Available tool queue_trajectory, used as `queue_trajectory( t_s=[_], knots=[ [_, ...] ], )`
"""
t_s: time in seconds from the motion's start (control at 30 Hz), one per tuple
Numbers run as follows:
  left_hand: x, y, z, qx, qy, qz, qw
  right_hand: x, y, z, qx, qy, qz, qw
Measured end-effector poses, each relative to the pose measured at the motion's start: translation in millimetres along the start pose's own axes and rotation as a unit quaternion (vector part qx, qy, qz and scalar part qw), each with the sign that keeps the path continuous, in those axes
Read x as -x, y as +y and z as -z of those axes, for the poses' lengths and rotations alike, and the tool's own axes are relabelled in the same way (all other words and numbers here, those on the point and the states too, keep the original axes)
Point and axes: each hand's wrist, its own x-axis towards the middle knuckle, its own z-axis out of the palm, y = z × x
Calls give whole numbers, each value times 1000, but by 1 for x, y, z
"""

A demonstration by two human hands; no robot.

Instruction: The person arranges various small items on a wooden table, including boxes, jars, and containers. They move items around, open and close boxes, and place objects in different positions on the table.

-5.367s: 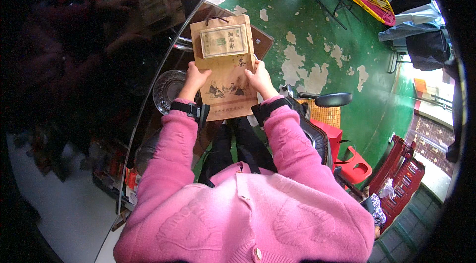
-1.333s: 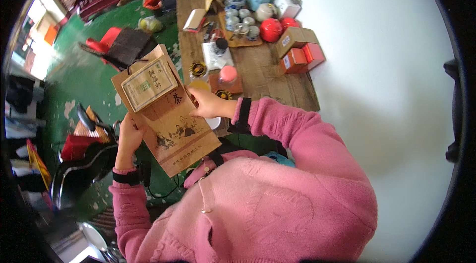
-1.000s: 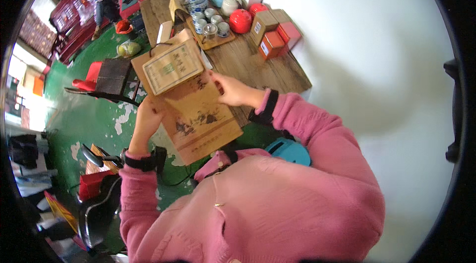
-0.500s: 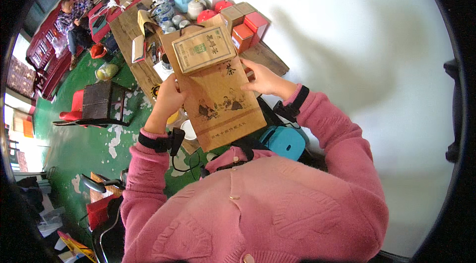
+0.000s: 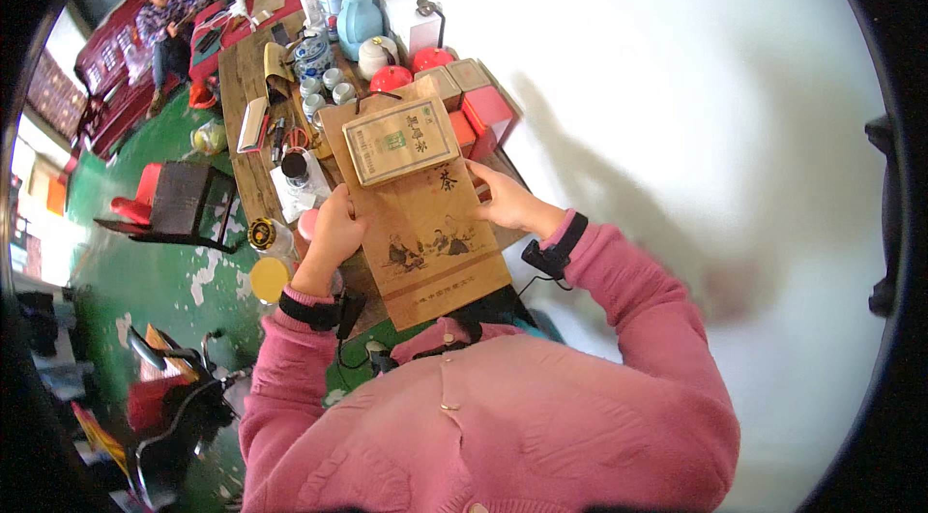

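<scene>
The left hand (image 5: 336,228) and right hand (image 5: 507,204) grip the bag (image 5: 425,242) by its 2 long edges, thumbs in front, other fingers mostly hidden. Lifting looks done: the bag appears raised over the table (image 5: 249,175), not set down. On its front is 1 packet (image 5: 401,141), seemingly unopened; loose or fixed, I cannot tell. Beyond stand cups (image 5: 332,78), then a flask (image 5: 360,22); farther, 1 person (image 5: 166,25) sits.

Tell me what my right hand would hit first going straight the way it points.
Your right hand would most likely meet the brown paper bag first, since it holds that bag's right edge. Past it, depth is unclear.
</scene>
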Motion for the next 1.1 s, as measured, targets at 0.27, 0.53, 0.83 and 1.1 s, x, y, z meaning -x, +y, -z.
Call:
queue_trajectory(
  t_s=[0.27,0.53,0.83,1.1],
  knots=[
    [-93,29,-89,73,47,66,994,-63,54,123,20,6,82,996],
    [-173,37,-115,95,41,81,991,-110,75,173,-33,58,49,997],
    [-249,16,-104,109,12,62,992,-175,57,188,-38,102,-18,994],
    [-325,-22,-102,57,-13,83,995,-238,36,206,-88,103,-68,988]
  ],
)
